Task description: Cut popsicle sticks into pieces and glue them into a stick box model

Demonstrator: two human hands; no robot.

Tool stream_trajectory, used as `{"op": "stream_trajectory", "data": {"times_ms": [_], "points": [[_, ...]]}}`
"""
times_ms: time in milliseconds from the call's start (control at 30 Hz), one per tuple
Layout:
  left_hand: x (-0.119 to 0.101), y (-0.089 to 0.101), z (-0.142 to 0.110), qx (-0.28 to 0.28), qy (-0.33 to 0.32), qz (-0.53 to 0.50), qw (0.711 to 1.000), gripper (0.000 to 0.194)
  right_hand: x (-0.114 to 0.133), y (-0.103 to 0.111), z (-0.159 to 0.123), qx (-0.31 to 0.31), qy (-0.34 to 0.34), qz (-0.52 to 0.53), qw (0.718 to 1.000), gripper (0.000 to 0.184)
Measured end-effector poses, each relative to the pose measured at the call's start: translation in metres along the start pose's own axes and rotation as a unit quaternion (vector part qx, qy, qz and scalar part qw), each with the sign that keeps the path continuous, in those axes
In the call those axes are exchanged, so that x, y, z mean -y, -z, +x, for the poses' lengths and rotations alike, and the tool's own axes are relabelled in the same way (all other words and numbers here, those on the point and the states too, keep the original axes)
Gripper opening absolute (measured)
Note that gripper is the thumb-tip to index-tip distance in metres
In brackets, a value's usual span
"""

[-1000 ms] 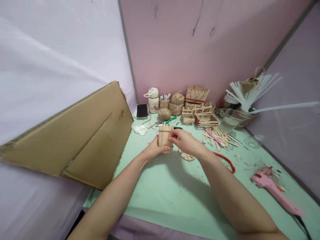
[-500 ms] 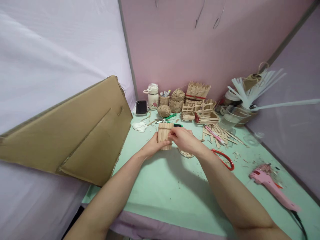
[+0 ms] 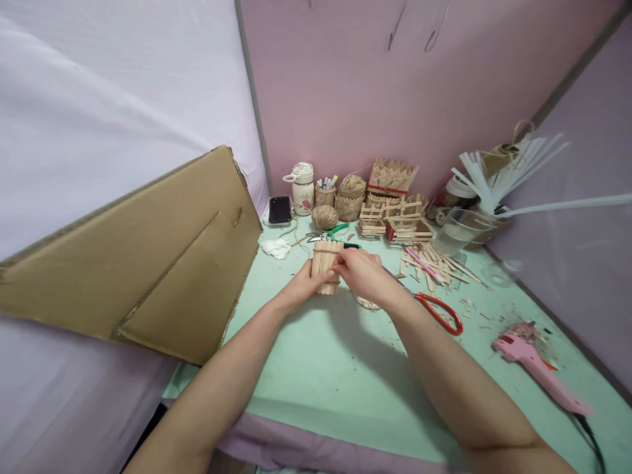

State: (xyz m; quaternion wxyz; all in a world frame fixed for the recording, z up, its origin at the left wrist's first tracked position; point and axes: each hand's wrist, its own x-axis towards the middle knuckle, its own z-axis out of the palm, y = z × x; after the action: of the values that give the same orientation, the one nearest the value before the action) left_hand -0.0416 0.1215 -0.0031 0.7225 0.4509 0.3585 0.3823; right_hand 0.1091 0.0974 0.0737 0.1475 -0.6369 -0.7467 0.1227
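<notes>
A small cup made of upright wooden sticks (image 3: 324, 261) is held over the mint-green table (image 3: 326, 382). My left hand (image 3: 302, 289) wraps its lower left side. My right hand (image 3: 363, 273) pinches its right rim with thumb and fingers. Just behind my right wrist lies a small round dish of wood bits (image 3: 368, 303), partly hidden.
A big cardboard sheet (image 3: 143, 257) leans at the left. At the back stand a white jar (image 3: 302, 189), a phone (image 3: 280, 210), twine balls (image 3: 324, 216) and stick crates (image 3: 407, 230). Loose sticks (image 3: 434, 263), red-handled cutters (image 3: 442, 313) and a pink glue gun (image 3: 536, 365) lie right.
The hands and stick cup stay nearly in place; the right fingers shifted slightly along the rim. The view tilted a little.
</notes>
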Motion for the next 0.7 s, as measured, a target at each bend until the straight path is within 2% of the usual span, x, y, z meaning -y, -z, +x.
{"op": "stream_trajectory", "data": {"times_ms": [133, 267, 433, 600, 700], "points": [[-0.002, -0.002, -0.001, -0.009, -0.016, 0.035, 0.999, 0.063, 0.002, -0.002, -0.001, -0.018, -0.003, -0.008, 1.000, 0.019], [-0.008, -0.007, -0.004, -0.024, -0.004, 0.057, 0.998, 0.059, 0.004, -0.001, -0.001, -0.042, -0.008, -0.002, 0.999, 0.018], [-0.015, -0.005, -0.006, -0.038, 0.003, 0.018, 0.999, 0.051, 0.005, 0.007, -0.005, -0.087, 0.008, 0.045, 0.995, 0.018], [-0.014, -0.002, -0.005, -0.018, -0.006, -0.040, 0.999, 0.050, 0.000, 0.013, -0.013, -0.105, 0.023, 0.094, 0.990, 0.021], [-0.010, -0.001, -0.004, -0.011, -0.008, -0.055, 0.998, 0.049, -0.005, 0.009, -0.019, -0.117, 0.014, 0.123, 0.985, 0.020]]}}
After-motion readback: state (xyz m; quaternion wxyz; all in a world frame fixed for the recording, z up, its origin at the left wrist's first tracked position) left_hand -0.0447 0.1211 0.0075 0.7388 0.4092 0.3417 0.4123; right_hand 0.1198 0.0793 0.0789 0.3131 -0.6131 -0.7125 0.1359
